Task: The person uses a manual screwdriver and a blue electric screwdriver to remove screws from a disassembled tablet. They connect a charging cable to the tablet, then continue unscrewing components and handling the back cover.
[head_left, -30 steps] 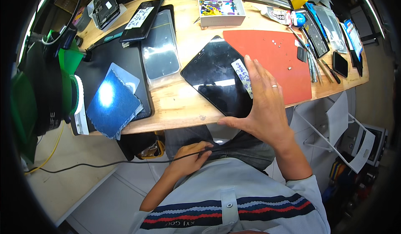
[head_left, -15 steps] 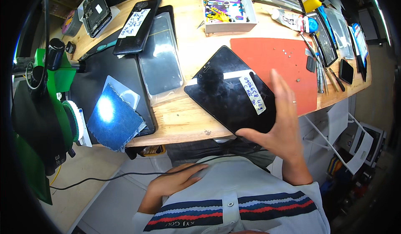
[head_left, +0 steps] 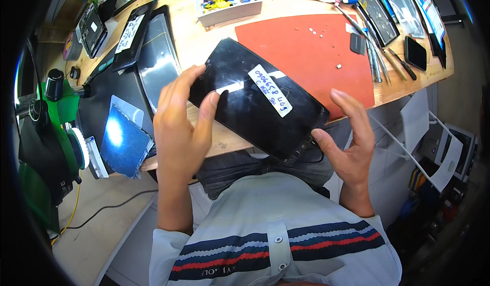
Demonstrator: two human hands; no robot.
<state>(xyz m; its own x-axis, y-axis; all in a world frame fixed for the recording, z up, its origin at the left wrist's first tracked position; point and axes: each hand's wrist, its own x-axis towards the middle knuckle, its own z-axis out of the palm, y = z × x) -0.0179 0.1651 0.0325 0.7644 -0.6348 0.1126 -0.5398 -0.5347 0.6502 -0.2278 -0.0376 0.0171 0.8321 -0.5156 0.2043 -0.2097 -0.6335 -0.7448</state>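
Observation:
A black tablet (head_left: 245,120) with a glossy face is held tilted over the table's front edge. On its face is a white handwritten label (head_left: 270,91), and bright reflections cross the glass. My left hand (head_left: 178,125) grips its left end, with the thumb on the face and the fingers at the far edge. At the right end, my right hand (head_left: 352,145) holds the corner, its thumb against the near side. The tablet's underside is hidden. Beyond it, an orange-red mat (head_left: 306,46) lies on the wooden table (head_left: 181,41), with tiny parts on it.
Left are a green-and-black device with a ring light (head_left: 79,148), a blue denim cloth (head_left: 122,138) and a labelled black phone (head_left: 133,36). A white box of small colourful parts (head_left: 229,13) stands at the back. Tweezers and screwdrivers (head_left: 375,56) lie right, near a small black phone (head_left: 415,52).
My left hand has come up from my lap and taken the tablet's left end. The tablet has been lifted off the table and tilted, with my right hand now at its corner.

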